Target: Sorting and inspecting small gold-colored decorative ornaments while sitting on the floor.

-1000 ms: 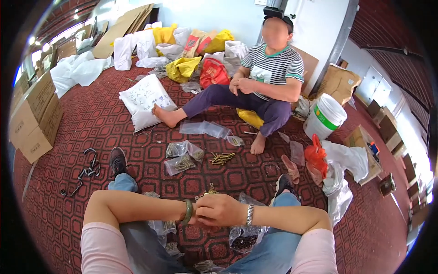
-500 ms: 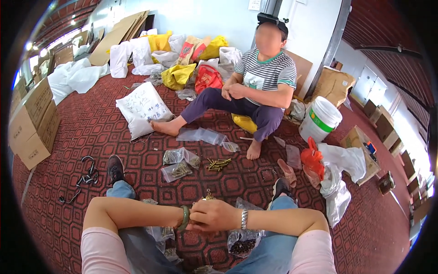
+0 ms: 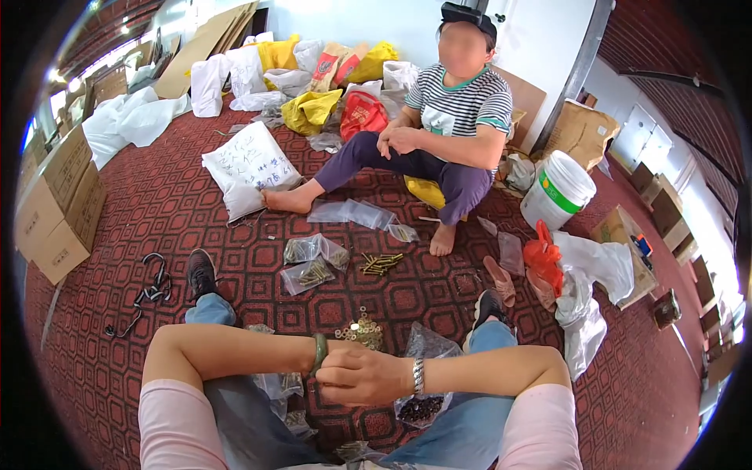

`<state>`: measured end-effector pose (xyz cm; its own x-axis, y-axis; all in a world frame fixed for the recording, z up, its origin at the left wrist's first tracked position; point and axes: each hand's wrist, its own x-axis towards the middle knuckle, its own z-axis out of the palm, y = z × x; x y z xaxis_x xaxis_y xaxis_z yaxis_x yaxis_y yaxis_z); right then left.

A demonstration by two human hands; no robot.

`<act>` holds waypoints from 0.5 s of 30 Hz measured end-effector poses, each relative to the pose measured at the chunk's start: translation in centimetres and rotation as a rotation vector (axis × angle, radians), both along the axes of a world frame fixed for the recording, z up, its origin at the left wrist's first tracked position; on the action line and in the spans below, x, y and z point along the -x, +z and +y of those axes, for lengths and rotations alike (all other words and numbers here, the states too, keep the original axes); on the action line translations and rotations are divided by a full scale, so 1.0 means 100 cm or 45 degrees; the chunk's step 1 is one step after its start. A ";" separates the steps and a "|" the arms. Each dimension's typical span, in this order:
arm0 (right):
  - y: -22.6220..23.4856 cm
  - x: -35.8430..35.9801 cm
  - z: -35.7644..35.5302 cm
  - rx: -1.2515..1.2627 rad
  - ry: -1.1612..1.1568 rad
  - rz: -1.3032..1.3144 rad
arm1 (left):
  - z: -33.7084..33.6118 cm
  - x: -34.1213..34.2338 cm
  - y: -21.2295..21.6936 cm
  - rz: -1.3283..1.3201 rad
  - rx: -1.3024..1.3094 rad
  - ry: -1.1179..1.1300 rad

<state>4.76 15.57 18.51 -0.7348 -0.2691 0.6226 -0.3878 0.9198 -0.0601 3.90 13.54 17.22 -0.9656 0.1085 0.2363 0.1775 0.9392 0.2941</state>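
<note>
My right hand, wearing a silver watch band, is closed with its fingers curled in front of my left hand. A green bangle circles my left wrist, and the left fingers are hidden behind the right hand. Whatever lies between the hands does not show. Just beyond them is a loose pile of small brass-coloured rings on the patterned red carpet. To the right, a clear plastic bag holds small dark pieces. More clear bags lie by my left leg.
Ahead lie gold-coloured metal rods, filled clear bags and flat clear bags. A person sits opposite, hands together. A white sack, cartons, a white bucket, slippers and a black strap surround us.
My hands have dropped slightly toward me, uncovering more of the ring pile. The view has shifted a little. The person opposite stays seated with hands together.
</note>
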 end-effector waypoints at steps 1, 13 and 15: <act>0.001 -0.001 -0.001 -0.001 0.004 -0.009 | 0.000 0.000 0.000 0.029 0.002 0.019; 0.000 0.003 -0.013 -0.048 0.066 -0.115 | 0.034 0.012 -0.008 0.377 0.012 0.268; -0.004 0.000 -0.011 -0.051 0.050 -0.149 | 0.034 0.009 -0.011 0.419 0.014 0.303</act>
<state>4.79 14.52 18.14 -0.7904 -0.3218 0.5213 -0.4159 0.9066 -0.0709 2.96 16.94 16.10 -0.8370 -0.1049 0.5371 0.0376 0.9681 0.2477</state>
